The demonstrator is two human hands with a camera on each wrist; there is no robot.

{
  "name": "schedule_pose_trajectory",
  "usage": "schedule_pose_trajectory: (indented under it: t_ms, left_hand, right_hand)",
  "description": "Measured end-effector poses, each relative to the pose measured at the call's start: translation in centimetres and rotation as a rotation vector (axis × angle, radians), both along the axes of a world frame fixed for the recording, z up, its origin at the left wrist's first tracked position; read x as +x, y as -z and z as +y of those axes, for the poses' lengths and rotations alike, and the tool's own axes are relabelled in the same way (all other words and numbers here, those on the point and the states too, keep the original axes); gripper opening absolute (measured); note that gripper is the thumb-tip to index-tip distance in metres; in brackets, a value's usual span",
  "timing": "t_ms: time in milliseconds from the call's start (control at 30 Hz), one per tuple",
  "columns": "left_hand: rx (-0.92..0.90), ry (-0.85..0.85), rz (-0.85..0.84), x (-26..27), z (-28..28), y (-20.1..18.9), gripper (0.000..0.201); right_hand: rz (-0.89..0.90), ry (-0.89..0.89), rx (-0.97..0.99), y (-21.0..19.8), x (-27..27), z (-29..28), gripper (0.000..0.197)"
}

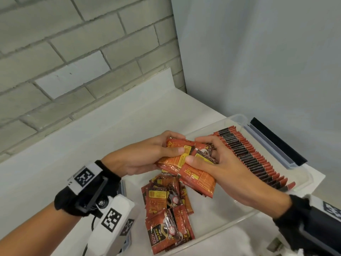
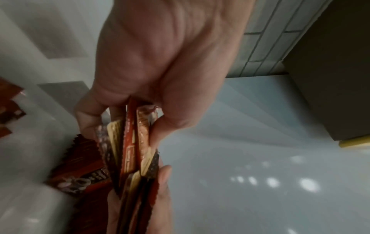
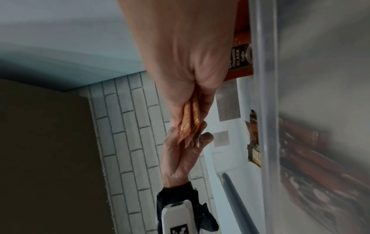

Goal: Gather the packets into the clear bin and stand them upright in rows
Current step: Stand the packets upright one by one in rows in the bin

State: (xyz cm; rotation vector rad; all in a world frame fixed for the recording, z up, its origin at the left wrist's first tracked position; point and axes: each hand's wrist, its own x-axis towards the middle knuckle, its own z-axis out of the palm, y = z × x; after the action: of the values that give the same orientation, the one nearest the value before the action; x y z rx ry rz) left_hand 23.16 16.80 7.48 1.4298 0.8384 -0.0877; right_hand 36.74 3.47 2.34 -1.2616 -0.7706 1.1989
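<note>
While one long row of packets (image 1: pixel 254 156) already stands upright along the far wall of the clear bin (image 1: pixel 238 118), the job reads to me as roughly half done. That row runs nearly the whole length of the bin, red tops packed tight, none visibly fallen.

Left to do: a loose pile of packets (image 1: pixel 166 206) lies flat and jumbled on the bin floor, on the near side of the standing row, well apart from it. None of these is upright. I see no packets out on the white worktop (image 1: pixel 92 126) beside the bin, so gathering looks finished; what remains is standing and rowing.

Step in hand: I hold a small bundle of packets (image 1: pixel 186 159) above the bin, between the loose pile and the row. My left hand (image 1: pixel 140 156) grips one end, thumb on top, fingers curled beneath. My right hand (image 1: pixel 223 167) pinches the other end, fingers narrow around the stack. The left wrist view shows the packets edge-on, several thick, not yet squared. The bundle is fanned and uneven.

Judgement: squaring the bundle comes next, then starting a second row beside the first. The glossy sachets look likely to slide.
</note>
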Motion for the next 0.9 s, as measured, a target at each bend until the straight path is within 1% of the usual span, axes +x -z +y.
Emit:
schedule_pose_trajectory:
  t_ms: [100,200,300,400,433,500,567,633,667,700,733,800,833,900]
  left_hand:
    - [0.078,0.036,0.029,0.5,0.1,-0.4,0.05]
    - [0.062,0.043,0.025,0.9,-0.2,-0.5,0.051]
    - [0.001,-0.034,-0.021,1.9,-1.1,-0.3,0.043]
    - [0.025,-0.063,-0.033,2.9,-1.5,0.2,0.039]
    - [0.039,-0.057,-0.029,3.3,-1.8,0.2,0.041]
    - [0.086,-0.058,-0.039,3.9,-2.3,0.3,0.054]
    - [0.124,-0.086,-0.11,4.7,-2.5,0.5,0.064]
    - [0.057,-0.167,-0.223,5.4,-2.3,0.6,0.077]
    - [-0.03,-0.199,-0.277,5.6,-2.0,0.6,0.083]
    - [-0.12,-0.203,-0.325,5.8,-1.9,0.6,0.085]
    - [-0.183,-0.165,-0.356,6.0,-2.0,0.6,0.08]
    - [-0.198,-0.025,-0.376,6.4,-2.4,1.2,0.066]
    - [-0.206,0.022,-0.397,6.5,-2.7,1.6,0.064]
    - [-0.271,0.038,-0.461,6.9,-2.9,2.4,0.066]
  right_hand:
    - [-0.044,0.085,0.027,0.4,0.5,-0.1,0.06]
    - [-0.044,0.152,0.042,0.6,0.7,0.1,0.057]
    - [-0.045,0.166,0.042,0.7,0.6,0.4,0.057]
    - [-0.026,0.19,0.048,0.7,0.7,0.5,0.057]
    - [-0.013,0.199,0.048,0.7,0.9,0.5,0.056]
    - [-0.002,0.214,0.05,0.5,1.3,0.6,0.051]
    - [0.006,0.258,0.067,0.5,1.8,0.8,0.047]
    - [0.06,0.328,0.088,0.3,2.4,0.8,0.049]
    - [0.102,0.359,0.1,0.2,2.7,0.9,0.05]
    - [0.144,0.382,0.11,0.1,3.1,0.9,0.049]
    - [0.174,0.4,0.12,0.0,3.4,1.0,0.047]
    - [0.192,0.423,0.138,-0.1,3.7,1.0,0.041]
    - [0.182,0.432,0.143,-0.1,3.7,1.0,0.039]
    - [0.142,0.434,0.151,0.0,3.8,1.0,0.037]
